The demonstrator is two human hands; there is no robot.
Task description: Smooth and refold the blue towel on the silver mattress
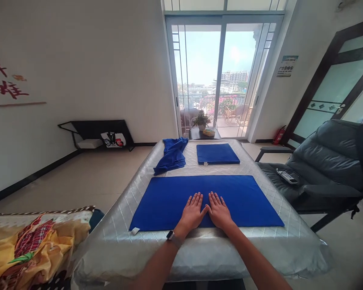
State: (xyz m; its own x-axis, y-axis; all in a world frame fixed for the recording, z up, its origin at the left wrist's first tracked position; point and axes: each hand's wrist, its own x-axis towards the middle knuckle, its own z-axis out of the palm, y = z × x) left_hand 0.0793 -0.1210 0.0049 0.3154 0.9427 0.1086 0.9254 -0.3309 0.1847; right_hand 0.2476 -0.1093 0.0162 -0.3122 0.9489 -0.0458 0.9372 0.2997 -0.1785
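A blue cloth (245,201) lies flat and smooth across the near part of the table, a small white tag at its near left corner. Both palms rest on its middle, side by side with the thumbs touching or nearly so. My left hand (194,211), with a dark watch on the wrist, is open with its fingers stretched forward. Likewise flat and open is my right hand (219,210). Farther back on the right sits a neatly folded stack of blue cloth (218,154). To its left, a crumpled blue cloth (173,155) lies in loose folds.
A silvery quilted cover (115,237) drapes the table. On the right stands a grey padded armchair (335,161) with a power strip (287,176) on its seat. Yellow patterned fabric (42,249) lies at the near left. A potted plant (201,119) stands beyond the far edge.
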